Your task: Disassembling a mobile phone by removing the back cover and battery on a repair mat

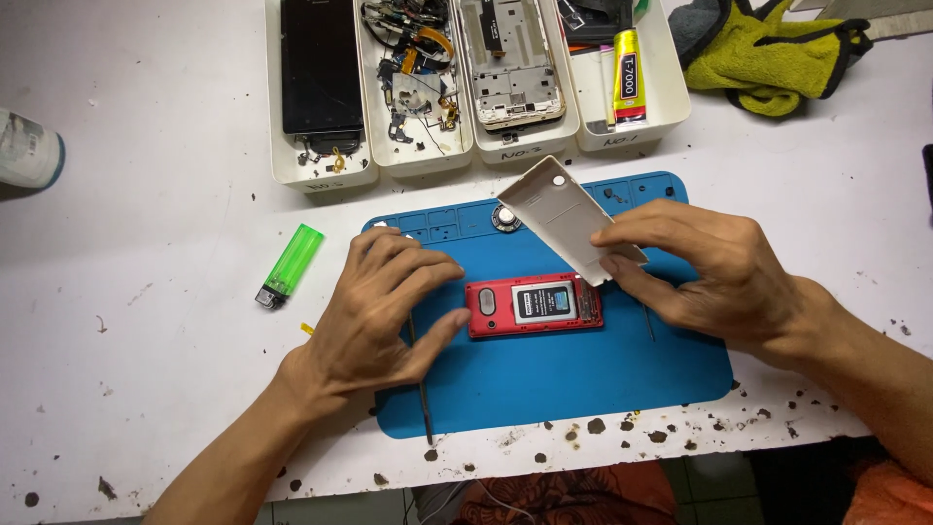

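green lighter (290,265) lies left of mat (554,384); trays (418,151) behind it.

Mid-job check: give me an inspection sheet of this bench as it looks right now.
Surface: white table, stained and chipped at the front edge; blue mat on it.
Job's things: red phone lying back-open on the mat; white back cover lifted above it.
Clutter: green lighter, four white parts trays, yellow glue tube, green cloth.
Hands: left hand touches the phone's end; right hand holds the cover.
Cables: loose flex cables in a tray.
Surroundings: nothing seen.
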